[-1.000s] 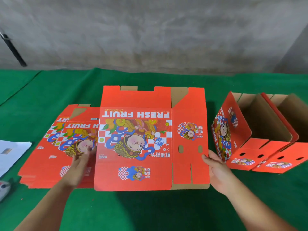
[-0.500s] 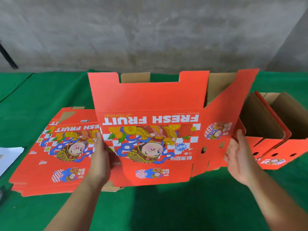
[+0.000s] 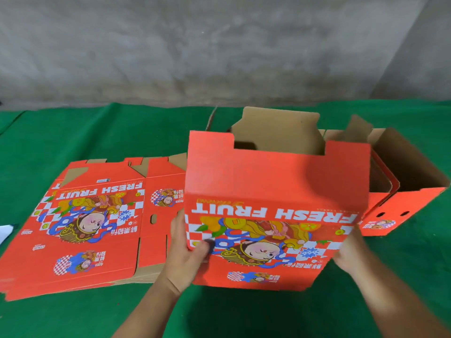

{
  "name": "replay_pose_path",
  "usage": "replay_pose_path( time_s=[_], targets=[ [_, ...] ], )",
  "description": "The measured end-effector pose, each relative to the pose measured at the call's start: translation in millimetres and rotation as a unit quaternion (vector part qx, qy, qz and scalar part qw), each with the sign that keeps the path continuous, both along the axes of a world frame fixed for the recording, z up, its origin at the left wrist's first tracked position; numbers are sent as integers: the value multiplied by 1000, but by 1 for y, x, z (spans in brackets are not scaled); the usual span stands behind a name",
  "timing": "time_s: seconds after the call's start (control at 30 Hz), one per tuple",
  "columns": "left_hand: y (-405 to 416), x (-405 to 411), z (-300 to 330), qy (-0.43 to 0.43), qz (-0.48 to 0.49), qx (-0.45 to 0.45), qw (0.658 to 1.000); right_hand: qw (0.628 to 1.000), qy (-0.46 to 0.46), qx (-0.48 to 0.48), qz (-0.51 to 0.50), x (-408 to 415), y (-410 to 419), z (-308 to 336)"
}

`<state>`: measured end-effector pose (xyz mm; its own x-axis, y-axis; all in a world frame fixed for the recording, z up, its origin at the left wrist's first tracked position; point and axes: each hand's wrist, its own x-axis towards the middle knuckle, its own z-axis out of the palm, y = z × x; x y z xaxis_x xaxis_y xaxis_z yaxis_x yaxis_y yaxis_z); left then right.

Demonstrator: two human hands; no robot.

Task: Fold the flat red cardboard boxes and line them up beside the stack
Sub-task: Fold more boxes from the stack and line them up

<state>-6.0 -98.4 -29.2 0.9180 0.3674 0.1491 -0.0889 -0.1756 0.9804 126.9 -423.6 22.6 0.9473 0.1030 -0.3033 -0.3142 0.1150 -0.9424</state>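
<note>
- Since half a second ago the box (image 3: 275, 206) has swung right and opened from a spread sheet into a hollow shape, its brown inner flaps now standing up behind the red front panel.
- The left hand (image 3: 188, 254) grips the box's left edge, thumb curled over the printed front.
- The right hand (image 3: 351, 254) holds the box's lower right corner; its fingers are hidden behind the cardboard, so I cannot tell how they lie.
- The box is lifted above the green table (image 3: 97, 132), tilted toward the person.
- The stack of flat boxes (image 3: 80, 225) lies to the left, partly behind the held box.
- A folded box (image 3: 405, 201) stands open to the right, just behind the held one.
</note>
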Motion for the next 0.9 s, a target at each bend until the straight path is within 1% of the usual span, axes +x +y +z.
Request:
replay_pose_path(
  time_s=[0.07, 0.1, 0.2, 0.27, 0.33, 0.4, 0.43, 0.47, 0.5, 0.53, 0.6, 0.63, 0.7, 0.73, 0.77, 0.8, 0.87, 0.9],
  targets=[
    [-6, -2, -7, 4, -8, 91, 996, 1000, 14, -19, 16, 0, -13, 4],
    [-11, -2, -8, 10, -10, 119, 993, 999, 17, 1, 35, -1, -17, 8],
    [-27, -4, -11, 33, -20, 120, 992, 994, -20, 103, 9, -9, -22, 9],
    [-38, -8, -9, 40, -37, 101, 993, 987, -70, 142, 19, -14, -28, 12],
    [-50, -11, -8, 51, -75, 43, 995, 981, -107, 160, 38, -22, -33, 10],
    [-57, -16, -11, 78, -115, -38, 990, 982, -70, 166, 57, -28, -36, -3],
    [-56, -20, -14, 95, -123, -76, 985, 988, -62, 134, 52, -33, -33, -12],
    [-53, -25, -16, 109, -122, -101, 981, 997, -63, 37, 29, -35, -28, -29],
    [-50, -30, -15, 128, -118, -119, 978, 996, -62, -59, 13, -39, -19, -40],
    [-47, -34, -13, 157, -108, -127, 973, 995, -65, -78, 0, -42, -11, -47],
    [-41, -37, -13, 207, -82, -115, 968, 992, -57, -107, -46, -40, 2, -59],
    [-38, -36, -15, 207, -76, -100, 970, 987, -63, -131, -67, -35, 5, -60],
    [-34, -34, -16, 177, -74, -63, 980, 984, -64, -146, -77, -26, 5, -58],
    [-33, -34, -14, 164, -65, -52, 983, 986, -59, -137, -67, -25, 5, -53],
    [-33, -34, -11, 152, -50, -55, 986, 992, -58, -104, -49, -23, 4, -52],
    [-33, -33, -7, 130, -34, -68, 989, 996, -62, -50, -26, -24, 2, -45],
    [-32, -28, 7, 55, 1, -95, 994, 993, -91, 71, -3, -24, -2, -30],
    [-29, -23, 15, 27, 25, -104, 994, 990, -103, 96, 5, -23, -2, -22]
  ],
)
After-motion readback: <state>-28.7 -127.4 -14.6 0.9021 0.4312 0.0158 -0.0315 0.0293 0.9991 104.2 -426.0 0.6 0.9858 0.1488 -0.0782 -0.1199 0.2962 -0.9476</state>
